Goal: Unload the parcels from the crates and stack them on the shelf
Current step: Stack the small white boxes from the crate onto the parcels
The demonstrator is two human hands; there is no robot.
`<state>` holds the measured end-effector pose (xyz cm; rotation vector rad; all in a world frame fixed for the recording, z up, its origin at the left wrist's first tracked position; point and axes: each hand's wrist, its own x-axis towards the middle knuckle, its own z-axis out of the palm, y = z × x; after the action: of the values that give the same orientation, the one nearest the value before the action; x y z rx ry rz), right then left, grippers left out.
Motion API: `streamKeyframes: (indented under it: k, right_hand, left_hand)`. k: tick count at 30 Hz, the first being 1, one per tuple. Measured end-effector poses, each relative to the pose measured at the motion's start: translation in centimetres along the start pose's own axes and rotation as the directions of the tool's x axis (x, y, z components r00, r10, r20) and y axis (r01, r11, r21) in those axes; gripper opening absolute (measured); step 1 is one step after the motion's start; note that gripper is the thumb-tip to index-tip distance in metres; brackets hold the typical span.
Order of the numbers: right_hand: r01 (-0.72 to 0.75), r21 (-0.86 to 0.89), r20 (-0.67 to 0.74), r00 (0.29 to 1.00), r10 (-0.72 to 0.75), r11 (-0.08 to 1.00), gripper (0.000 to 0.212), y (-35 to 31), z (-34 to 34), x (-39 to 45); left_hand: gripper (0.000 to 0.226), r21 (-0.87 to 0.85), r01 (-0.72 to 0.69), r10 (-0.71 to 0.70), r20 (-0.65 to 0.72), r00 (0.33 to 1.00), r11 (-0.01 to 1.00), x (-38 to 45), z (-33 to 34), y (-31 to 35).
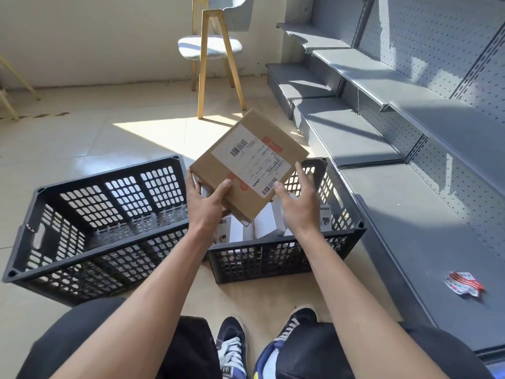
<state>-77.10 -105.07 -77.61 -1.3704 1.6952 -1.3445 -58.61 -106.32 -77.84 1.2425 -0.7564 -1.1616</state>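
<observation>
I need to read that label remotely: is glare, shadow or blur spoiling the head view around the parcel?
Head view: hard sunlight from the upper left; the cardboard parcel, gripped by the left hand, is evenly lit, its barcodes sharp but the fine print too small. The right hand is open beside it. A bright patch washes out the floor; crisp shadows cross the shelf; wide-angle distortion bends the edges.

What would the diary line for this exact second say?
left hand: grips cardboard parcel | right hand: open beside it | parcel: above right crate | shelf: no parcels
</observation>
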Motion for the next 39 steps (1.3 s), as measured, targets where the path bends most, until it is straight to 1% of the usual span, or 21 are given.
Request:
streamKeyframes:
  k: [2, 4, 6, 9, 10, 13, 16, 17, 19, 22, 25, 28, 33, 37, 39]
  right_hand:
    - [0.022, -0.085, -0.001, 1.000, -0.022, 0.996, 0.076, -0.1, -0.8, 0.7]
    - [0.062, -0.182, 0.028, 0.998, -0.058, 0.981, 0.079, 0.3, -1.3, 1.3]
    - [0.099, -0.276, 0.086, 0.993, -0.078, 0.956, 0.078, 0.8, -1.7, 1.6]
    - [0.111, -0.350, 0.129, 0.989, -0.070, 0.930, 0.072, 1.6, -1.8, 1.5]
    - [0.117, -0.370, 0.139, 0.988, -0.069, 0.921, 0.072, 1.8, -1.8, 1.2]
    - [0.146, -0.389, 0.176, 0.981, -0.082, 0.910, 0.074, 2.2, -1.5, 0.4]
    - [0.163, -0.385, 0.183, 0.978, -0.098, 0.908, 0.079, 2.1, -1.7, -0.3]
    - [0.152, -0.382, 0.161, 0.982, -0.096, 0.912, 0.080, 2.0, -1.9, -0.5]
    - [0.114, -0.358, 0.084, 0.992, -0.090, 0.927, 0.082, 1.9, -2.8, -0.9]
    - [0.076, -0.328, -0.016, 0.996, -0.086, 0.941, 0.082, 1.9, -4.6, -1.3]
    - [0.084, -0.340, -0.086, 0.989, -0.120, 0.937, 0.080, 1.3, -6.7, -1.8]
    - [0.105, -0.366, -0.136, 0.977, -0.165, 0.925, 0.079, 0.7, -9.2, -3.1]
    - [0.107, -0.393, -0.189, 0.963, -0.194, 0.913, 0.078, 0.8, -13.1, -6.7]
    - [0.026, -0.384, -0.283, 0.948, -0.144, 0.923, 0.079, 0.9, -16.6, -10.3]
    - [-0.015, -0.387, -0.325, 0.938, -0.121, 0.922, 0.079, 0.7, -18.9, -12.1]
  left_hand:
    - [0.097, 0.053, -0.007, 0.005, 0.046, 0.999, 0.999, 0.0, -0.7, -0.2]
    - [0.100, 0.083, -0.002, -0.006, 0.094, 0.996, 0.997, -0.1, -1.2, -0.5]
    - [0.103, 0.097, 0.014, -0.026, 0.125, 0.992, 0.995, -0.1, -1.5, -0.8]
    - [0.101, 0.111, 0.026, -0.042, 0.146, 0.988, 0.994, -0.1, -1.4, -0.9]
    - [0.099, 0.114, 0.033, -0.049, 0.140, 0.989, 0.993, 0.0, -1.4, -1.0]
    - [0.093, 0.128, 0.036, -0.042, 0.044, 0.998, 0.991, 0.0, -1.1, -1.0]
    - [0.084, 0.213, -0.057, 0.060, -0.008, 0.998, 0.975, -0.6, -0.3, -0.9]
    - [0.081, 0.228, -0.104, 0.106, 0.004, 0.994, 0.968, -0.8, 0.0, -0.8]
    - [0.072, 0.291, -0.206, 0.185, 0.099, 0.978, 0.934, -1.5, 0.8, -0.2]
    - [0.068, 0.416, -0.352, 0.229, 0.317, 0.920, 0.838, -2.5, 2.0, 0.2]
    - [0.080, 0.492, -0.471, 0.241, 0.461, 0.854, 0.732, -4.0, 3.3, 0.8]
    - [0.085, 0.475, -0.507, 0.239, 0.516, 0.822, 0.720, -5.3, 4.5, 1.3]
    - [0.090, 0.434, -0.559, 0.212, 0.623, 0.752, 0.706, -7.6, 6.4, 1.0]
    - [0.104, 0.389, -0.635, 0.189, 0.736, 0.650, 0.667, -11.3, 8.7, 0.7]
    - [0.111, 0.337, -0.656, 0.180, 0.788, 0.589, 0.676, -13.2, 10.1, 0.6]
